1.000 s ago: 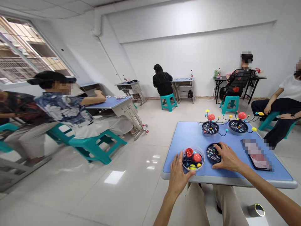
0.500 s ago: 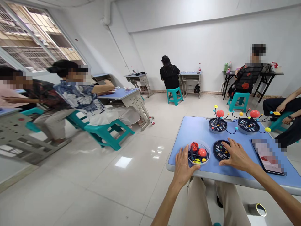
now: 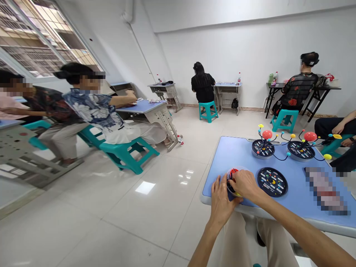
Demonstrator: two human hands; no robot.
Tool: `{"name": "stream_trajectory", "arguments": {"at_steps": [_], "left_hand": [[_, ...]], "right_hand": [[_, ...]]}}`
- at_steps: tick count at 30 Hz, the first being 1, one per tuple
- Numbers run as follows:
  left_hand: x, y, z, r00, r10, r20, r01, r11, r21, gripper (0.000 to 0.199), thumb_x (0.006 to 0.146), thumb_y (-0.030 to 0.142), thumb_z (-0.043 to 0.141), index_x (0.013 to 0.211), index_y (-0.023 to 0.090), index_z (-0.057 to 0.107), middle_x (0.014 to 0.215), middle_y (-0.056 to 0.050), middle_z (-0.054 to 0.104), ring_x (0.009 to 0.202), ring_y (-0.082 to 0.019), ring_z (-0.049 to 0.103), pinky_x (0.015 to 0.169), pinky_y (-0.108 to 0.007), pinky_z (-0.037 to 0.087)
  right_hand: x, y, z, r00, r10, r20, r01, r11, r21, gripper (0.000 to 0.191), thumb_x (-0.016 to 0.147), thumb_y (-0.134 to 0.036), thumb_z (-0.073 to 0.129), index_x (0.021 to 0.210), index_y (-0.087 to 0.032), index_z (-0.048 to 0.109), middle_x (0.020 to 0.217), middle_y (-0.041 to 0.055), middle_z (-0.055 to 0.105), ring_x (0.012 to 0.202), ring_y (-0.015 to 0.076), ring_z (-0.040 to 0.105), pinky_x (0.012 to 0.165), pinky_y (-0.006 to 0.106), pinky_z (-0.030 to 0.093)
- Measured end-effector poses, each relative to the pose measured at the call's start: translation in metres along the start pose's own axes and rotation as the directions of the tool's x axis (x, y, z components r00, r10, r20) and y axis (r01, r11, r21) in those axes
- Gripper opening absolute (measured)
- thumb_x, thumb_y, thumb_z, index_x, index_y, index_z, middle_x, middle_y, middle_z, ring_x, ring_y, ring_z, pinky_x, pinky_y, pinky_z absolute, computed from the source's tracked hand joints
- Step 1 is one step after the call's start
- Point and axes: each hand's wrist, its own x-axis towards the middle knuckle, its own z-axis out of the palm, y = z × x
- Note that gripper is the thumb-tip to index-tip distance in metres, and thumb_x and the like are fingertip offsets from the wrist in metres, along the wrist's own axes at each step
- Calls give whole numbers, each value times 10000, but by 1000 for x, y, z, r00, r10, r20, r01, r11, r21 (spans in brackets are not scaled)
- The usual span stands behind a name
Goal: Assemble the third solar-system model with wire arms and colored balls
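A clear round tub point(image 3: 228, 173) of small parts stands near the front left corner of the blue tabletop. My left hand point(image 3: 221, 204) curves round its near left side and steadies it. My right hand point(image 3: 246, 184) reaches into the tub with bent fingers; the fingertips are hidden, so what they grip cannot be made out. A red part point(image 3: 234, 171) and some dark pieces show past the fingers. Right of the tub, a black printed disc point(image 3: 272, 181) lies flat, touched by neither hand.
Two planet models point(image 3: 263, 149) with red balls and bent arms stand at the table's back. A phone point(image 3: 326, 191) with a blurred screen lies at the right. People sit on green stools point(image 3: 130, 148) at other desks. A bottle point(image 3: 180, 140) is on the floor.
My right hand has left the black disc and moved left into the tub. My left hand stays at the tub's side. The view has shifted slightly.
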Motion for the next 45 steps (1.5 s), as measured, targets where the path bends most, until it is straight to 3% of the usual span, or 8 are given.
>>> {"name": "stream_trajectory", "arguments": {"at_steps": [7,14,23,32,35,38,40,45], "left_hand": [[0,2,-2,1000,-6,-4,7,1000,15,929,712,433,732,1476,216,250,1480,-136,435,1433,-352,262,1127,-570,224],[-1,-1,-1,1000,-3,-21,4,999,37,948,708,465,737,1480,228,241,1485,-132,427,1428,-356,270,1120,-574,245],[-1,-6,1,999,-10,-33,12,998,55,884,740,453,704,1469,202,272,1478,-139,439,1430,-336,276,1138,-554,239],[4,-9,2,999,-8,-45,8,1000,8,802,809,434,619,1486,212,250,1507,-152,393,1413,-327,319,1132,-558,267],[2,-3,-4,999,-38,-33,37,998,-48,813,820,464,606,1497,220,226,1550,-153,312,1441,-332,251,1135,-567,268],[-3,14,-15,989,-44,-140,29,994,-107,698,859,457,571,1467,251,295,1533,-126,333,1427,-309,283,1128,-536,308],[-7,30,-23,978,31,-208,-58,991,-125,526,920,398,491,1419,269,384,1448,-107,440,1358,-269,392,1099,-481,367],[-9,65,-28,932,348,-100,-356,932,-74,318,954,252,417,1191,269,628,1045,-72,642,1050,-221,561,983,-428,444]], "right_hand": [[10,20,2,995,96,-12,-82,911,405,263,770,-274,533,539,-176,614,556,42,616,585,161,555,549,263,322],[0,39,-9,989,103,101,-141,522,841,361,674,-508,594,540,-180,522,457,-50,399,422,73,313,428,238,233],[-20,46,-13,986,39,161,-165,153,974,357,614,-468,759,587,-151,598,495,-37,484,444,59,313,439,234,184],[-49,41,-10,989,-76,123,-115,104,988,364,679,-506,723,665,-156,623,650,16,650,547,105,503,524,242,363],[-64,34,-6,977,-110,183,-174,90,981,349,702,-504,677,655,-182,549,594,2,643,478,100,485,482,241,354],[-74,34,-4,980,-78,181,-175,80,981,281,707,-450,645,662,-192,543,499,-46,548,438,84,418,459,232,304],[-78,40,-4,981,-54,184,-179,86,980,240,702,-413,629,661,-183,579,463,-65,477,431,73,359,454,231,252],[-82,62,-15,975,-35,219,-212,141,967,210,678,-350,638,587,-162,608,442,-77,370,449,66,251,465,246,168]]}}
